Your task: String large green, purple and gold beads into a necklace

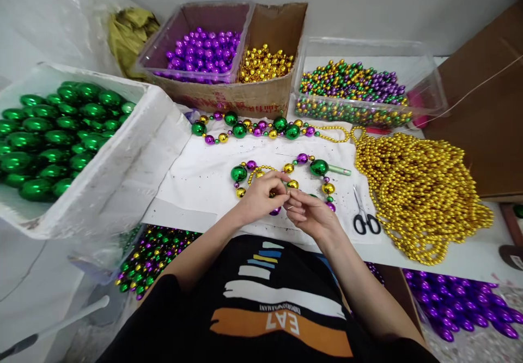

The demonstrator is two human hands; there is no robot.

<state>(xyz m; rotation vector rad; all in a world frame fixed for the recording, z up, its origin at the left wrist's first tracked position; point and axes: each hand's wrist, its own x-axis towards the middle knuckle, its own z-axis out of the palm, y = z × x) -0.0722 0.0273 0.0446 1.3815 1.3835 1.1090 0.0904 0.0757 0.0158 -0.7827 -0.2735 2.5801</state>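
Observation:
My left hand (260, 198) and my right hand (311, 213) meet over the white cloth (196, 172), their fingertips pinched close together. What the fingers hold is too small to make out. Around and beneath them lies a bead necklace (318, 167) of large green, purple and gold balls, partly hidden by my hands. A short strand of small gold beads (261, 169) rests inside its loop. Behind, a second bead necklace (239, 129) stretches across the cloth. To the right of my right hand lie black-handled scissors (366, 222), and a pale green tube (340, 170) sits beside the nearer necklace.
A white foam box (159, 118) of green beads stands left. At the back are a cardboard box (261, 95) with purple and gold beads and a clear bin (433, 88) of mixed beads. Gold bead strands (420, 194) are heaped right. Purple beads (461, 300) lie below the table edge.

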